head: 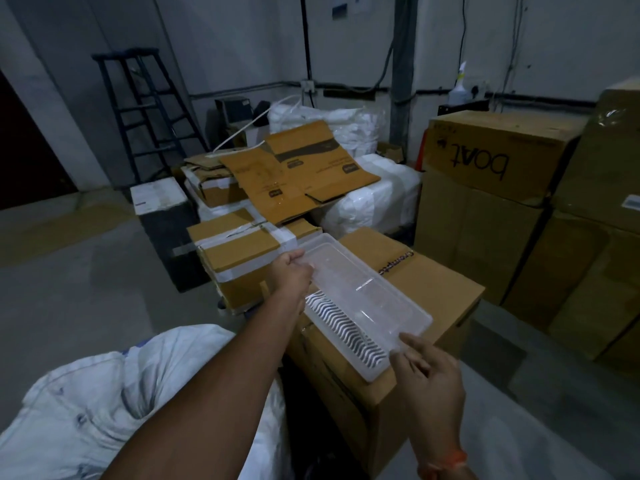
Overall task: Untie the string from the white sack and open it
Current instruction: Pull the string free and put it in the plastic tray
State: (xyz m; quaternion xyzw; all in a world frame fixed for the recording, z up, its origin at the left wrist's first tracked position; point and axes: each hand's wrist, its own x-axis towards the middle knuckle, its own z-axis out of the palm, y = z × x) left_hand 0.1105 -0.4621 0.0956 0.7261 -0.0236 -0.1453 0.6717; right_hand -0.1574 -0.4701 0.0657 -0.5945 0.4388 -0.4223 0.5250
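A white sack (104,393) lies crumpled at the lower left, under my left forearm; no string shows on it. A clear plastic tray (360,299) with a white ribbed insert rests on a brown cardboard box (433,282). My left hand (291,271) grips the tray's far left end. At the near right corner, my right hand (426,372) touches the tray with fingers spread.
Taped cardboard boxes (239,254) and flattened cartons (294,174) are piled ahead. White wrapped bundles (374,199) lie behind them. Tall stacked boxes (491,202) stand at the right. A dark stepladder (145,112) leans by the back wall. Grey floor (69,278) lies to the left.
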